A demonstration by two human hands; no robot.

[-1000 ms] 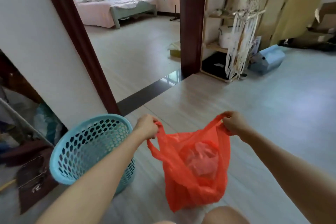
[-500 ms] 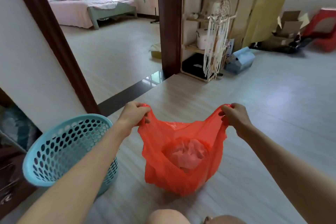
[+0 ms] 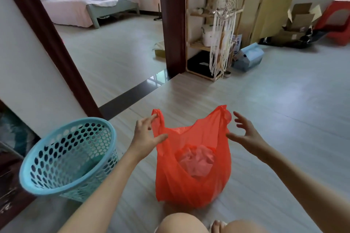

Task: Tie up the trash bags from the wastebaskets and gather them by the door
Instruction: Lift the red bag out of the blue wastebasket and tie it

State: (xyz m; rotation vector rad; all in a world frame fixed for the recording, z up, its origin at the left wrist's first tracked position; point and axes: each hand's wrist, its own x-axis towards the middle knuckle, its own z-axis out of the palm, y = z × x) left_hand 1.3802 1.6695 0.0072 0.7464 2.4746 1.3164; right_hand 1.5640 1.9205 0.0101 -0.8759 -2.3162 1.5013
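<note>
A red plastic trash bag stands on the floor in front of my knees, with pinkish crumpled waste showing through it. Its two handles stick up. My left hand is spread beside the left handle, fingertips touching it, thumb against the bag's side. My right hand hovers just right of the right handle with fingers spread, holding nothing. A light blue perforated wastebasket stands to the left, with no bag in it.
A dark wooden door frame opens to a bedroom on the left. A wooden shelf with a hanging dreamcatcher stands ahead. A blue box, cardboard boxes and a red stool lie at the right. Open floor spreads to the right.
Both hands have let go of the bag's handles and spread open. The bag has come down onto the floor and stands by itself.
</note>
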